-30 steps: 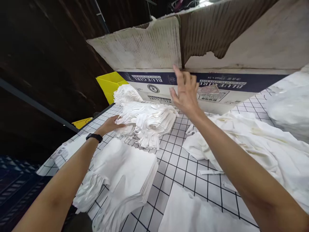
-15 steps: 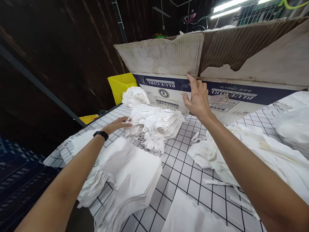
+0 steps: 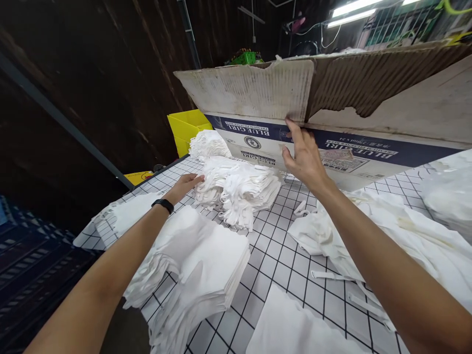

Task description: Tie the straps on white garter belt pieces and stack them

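My left hand (image 3: pixel 183 188), with a black band on its wrist, is at the left edge of a stack of white cloth pieces (image 3: pixel 243 189). Its fingertips are drawn together on the cloth edge; the thumb is mostly hidden. My right hand (image 3: pixel 305 156) lies with spread fingers against the printed side of a cardboard box (image 3: pixel 250 129), just below its raised, torn flap. Nothing is grasped in it. Nearer to me, a larger stack of white cloth pieces (image 3: pixel 217 260) lies on the grid-patterned tabletop (image 3: pixel 275 231).
Crumpled white cloth with straps (image 3: pixel 391 221) covers the right side. Another white piece (image 3: pixel 295 327) lies at the front edge. A yellow bin (image 3: pixel 184 129) stands beyond the table, and blue crates (image 3: pixel 33 280) are low on the left. A clear plastic bag (image 3: pixel 448 191) is far right.
My left hand has moved slightly toward the far stack, and its fingers have come together at the cloth edge. The box's flap has tipped slightly lower, with my right hand still against the box.
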The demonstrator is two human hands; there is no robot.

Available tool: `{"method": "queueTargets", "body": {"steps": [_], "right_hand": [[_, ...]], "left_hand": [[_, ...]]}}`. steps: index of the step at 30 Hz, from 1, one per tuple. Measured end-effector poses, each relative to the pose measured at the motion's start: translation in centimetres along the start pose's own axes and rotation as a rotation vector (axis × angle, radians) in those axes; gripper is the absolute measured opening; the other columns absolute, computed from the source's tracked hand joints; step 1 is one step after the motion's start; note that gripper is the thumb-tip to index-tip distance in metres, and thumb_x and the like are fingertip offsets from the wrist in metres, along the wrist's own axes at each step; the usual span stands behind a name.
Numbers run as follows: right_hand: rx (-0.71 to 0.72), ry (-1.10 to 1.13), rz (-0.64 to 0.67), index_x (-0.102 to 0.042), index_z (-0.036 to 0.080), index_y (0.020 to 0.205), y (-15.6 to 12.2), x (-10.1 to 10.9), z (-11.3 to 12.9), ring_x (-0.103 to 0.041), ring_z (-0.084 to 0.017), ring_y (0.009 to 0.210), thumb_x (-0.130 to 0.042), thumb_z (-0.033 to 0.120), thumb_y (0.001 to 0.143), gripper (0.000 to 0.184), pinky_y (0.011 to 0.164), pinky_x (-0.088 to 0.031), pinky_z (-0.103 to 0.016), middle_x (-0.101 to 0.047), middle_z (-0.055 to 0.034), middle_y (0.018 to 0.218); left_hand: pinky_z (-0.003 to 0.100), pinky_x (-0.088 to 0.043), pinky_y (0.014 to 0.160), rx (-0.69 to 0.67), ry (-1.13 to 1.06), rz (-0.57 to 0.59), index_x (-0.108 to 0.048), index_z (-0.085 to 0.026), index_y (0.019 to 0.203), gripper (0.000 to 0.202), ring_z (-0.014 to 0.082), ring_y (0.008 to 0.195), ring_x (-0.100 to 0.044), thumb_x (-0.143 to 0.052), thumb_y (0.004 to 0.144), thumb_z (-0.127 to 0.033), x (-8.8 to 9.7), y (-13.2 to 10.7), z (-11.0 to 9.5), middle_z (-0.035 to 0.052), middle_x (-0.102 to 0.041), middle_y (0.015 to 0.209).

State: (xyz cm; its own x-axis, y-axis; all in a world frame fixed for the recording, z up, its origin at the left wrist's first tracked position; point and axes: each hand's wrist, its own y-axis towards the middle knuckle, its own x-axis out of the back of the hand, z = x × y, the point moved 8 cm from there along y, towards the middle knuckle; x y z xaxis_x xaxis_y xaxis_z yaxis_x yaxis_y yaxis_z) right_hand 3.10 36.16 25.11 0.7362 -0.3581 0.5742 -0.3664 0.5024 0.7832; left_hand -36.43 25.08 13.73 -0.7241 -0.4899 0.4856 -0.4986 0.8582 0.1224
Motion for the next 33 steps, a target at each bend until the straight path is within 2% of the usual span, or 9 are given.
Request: {"method": "queueTargets", "body": {"steps": [7,11,15,18,20,23,26,29,33], "right_hand": [[0.026,0.034,0.002,-0.034,0.026,0.16,0.2,0.7,0.2,-0.054,-0.036,0.117,-0.044,0.025,0.094,0.068,0.102,-0.047,-0.055,-0.06,-0.0149,0.126],[-0.006,0.012,0.009,-0.035,0.025,0.161,0.5,0.3,-0.9,-0.054,-0.037,0.115,-0.044,0.023,0.091,0.071,0.1,-0.046,-0.058,-0.06,-0.0147,0.123],[-0.023,0.003,0.038,-0.032,0.025,0.163,0.6,-0.2,-1.8,-0.053,-0.038,0.117,-0.044,0.022,0.089,0.075,0.102,-0.043,-0.062,-0.06,-0.015,0.127],[-0.03,0.003,0.045,-0.03,0.027,0.164,0.7,-0.3,-2.2,-0.052,-0.038,0.118,-0.044,0.023,0.09,0.076,0.102,-0.043,-0.063,-0.06,-0.0143,0.13],[-0.034,-0.002,0.043,-0.03,0.028,0.164,0.8,-0.3,-2.5,-0.052,-0.038,0.119,-0.043,0.026,0.091,0.073,0.102,-0.043,-0.063,-0.06,-0.0139,0.129],[-0.031,-0.001,0.051,-0.029,0.03,0.163,0.9,-0.4,-2.7,-0.052,-0.038,0.12,-0.041,0.031,0.095,0.069,0.102,-0.043,-0.064,-0.06,-0.0133,0.13],[-0.021,0.009,0.065,-0.027,0.032,0.164,0.9,-0.4,-2.8,-0.051,-0.039,0.122,-0.04,0.037,0.097,0.068,0.103,-0.041,-0.065,-0.059,-0.0133,0.133],[-0.015,0.005,0.08,-0.025,0.033,0.164,0.9,-0.3,-3.0,-0.05,-0.039,0.123,-0.04,0.037,0.098,0.068,0.104,-0.04,-0.065,-0.058,-0.0131,0.135],[-0.015,-0.004,0.086,-0.024,0.03,0.165,0.8,-0.2,-3.2,-0.051,-0.039,0.122,-0.042,0.035,0.097,0.07,0.104,-0.041,-0.065,-0.058,-0.0141,0.132]], "left_hand": [[0.027,-0.049,0.066,-0.01,-0.013,-0.035,-0.066,-0.022,0.111,0.074,0.0221,0.093,-0.064,-0.081,0.061,-0.073,-0.1,0.9,-0.1,0.0092,-0.068,0.112],[0.033,-0.053,0.078,-0.032,0.128,-0.153,-0.063,-0.024,0.119,0.061,0.0279,0.111,-0.063,-0.077,0.073,-0.062,0.5,1.4,0.0,0.0125,-0.059,0.136],[0.044,-0.049,0.101,-0.284,0.407,-0.268,-0.067,-0.021,0.111,0.035,0.0335,0.123,-0.058,-0.068,0.085,-0.045,-0.3,1.3,-4.4,0.0134,-0.063,0.127],[0.047,-0.041,0.112,-0.563,0.457,-0.131,-0.069,-0.02,0.114,0.034,0.0324,0.123,-0.058,-0.064,0.09,-0.044,-4.1,1.0,-10.0,0.0112,-0.067,0.123],[0.044,-0.042,0.112,-0.66,0.444,0.084,-0.07,-0.021,0.117,0.038,0.0306,0.123,-0.06,-0.064,0.091,-0.047,-7.8,1.2,-13.2,0.01,-0.069,0.126],[0.04,-0.046,0.108,-0.667,0.44,0.385,-0.075,-0.022,0.116,0.041,0.0277,0.118,-0.064,-0.073,0.083,-0.047,-13.5,2.1,-16.0,0.0096,-0.071,0.125],[0.037,-0.049,0.103,-0.577,0.44,0.58,-0.079,-0.025,0.111,0.046,0.0274,0.115,-0.066,-0.085,0.068,-0.041,-18.1,3.4,-16.5,0.0075,-0.074,0.123],[0.034,-0.051,0.09,-0.46,0.379,0.578,-0.082,-0.021,0.083,0.023,0.0248,0.094,-0.07,-0.086,0.061,-0.026,-20.3,4.9,-15.9,0.0064,-0.079,0.096],[0.032,-0.051,0.074,-0.364,0.27,0.452,-0.073,-0.015,0.061,0.007,0.0178,0.065,-0.063,-0.077,0.067,-0.017,-20.1,6.2,-15.0,0.0033,-0.068,0.061]]}}
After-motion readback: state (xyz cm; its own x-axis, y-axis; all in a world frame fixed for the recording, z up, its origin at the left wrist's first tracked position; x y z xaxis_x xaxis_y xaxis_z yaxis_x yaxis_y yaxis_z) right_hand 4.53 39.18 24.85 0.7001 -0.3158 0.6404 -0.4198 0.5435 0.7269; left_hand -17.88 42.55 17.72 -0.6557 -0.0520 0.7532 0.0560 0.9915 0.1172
